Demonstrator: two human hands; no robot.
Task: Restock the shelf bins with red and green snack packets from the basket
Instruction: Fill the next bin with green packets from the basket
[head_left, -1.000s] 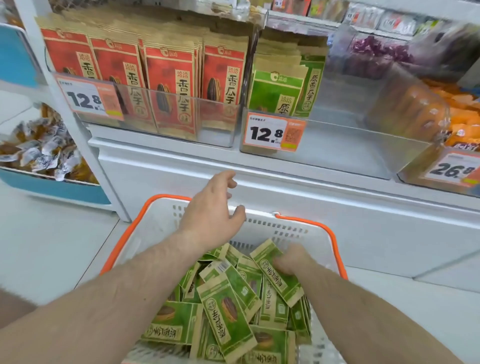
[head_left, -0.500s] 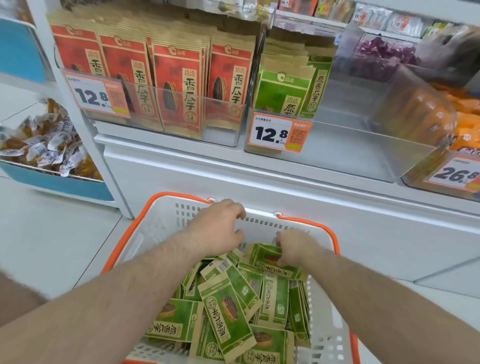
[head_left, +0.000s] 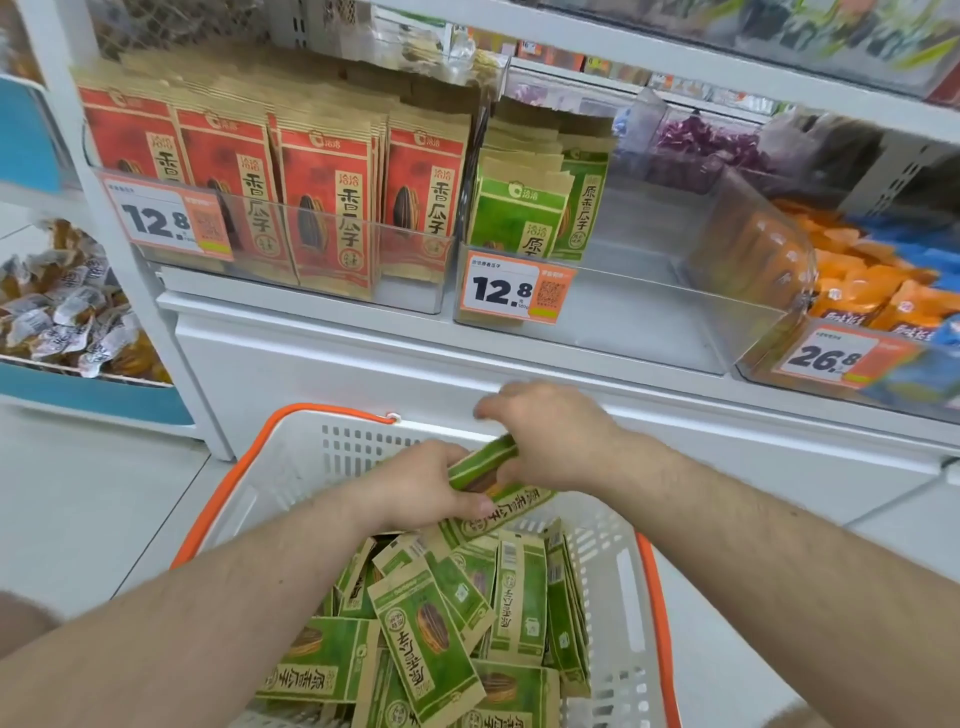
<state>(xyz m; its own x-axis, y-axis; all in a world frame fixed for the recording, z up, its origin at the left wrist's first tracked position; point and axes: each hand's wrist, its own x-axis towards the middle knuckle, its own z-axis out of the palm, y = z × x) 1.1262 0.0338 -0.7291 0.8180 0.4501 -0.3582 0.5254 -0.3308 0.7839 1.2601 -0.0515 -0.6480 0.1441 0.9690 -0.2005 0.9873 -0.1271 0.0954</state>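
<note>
I see both my hands over the basket (head_left: 291, 467): left hand (head_left: 415, 488) and right hand (head_left: 545, 436) each grip a green packet (head_left: 483, 462). A dozen-odd more lie inside it. Above the basket, four red rows (head_left: 280, 192) fill one bin (head_left: 332, 270); two green rows (head_left: 535, 208) stand in the next.

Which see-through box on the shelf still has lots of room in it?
The green-packet bin, with the middle 12.8 tag, has green packets only at its left end. The red-packet bin beside it is packed full across.
</note>
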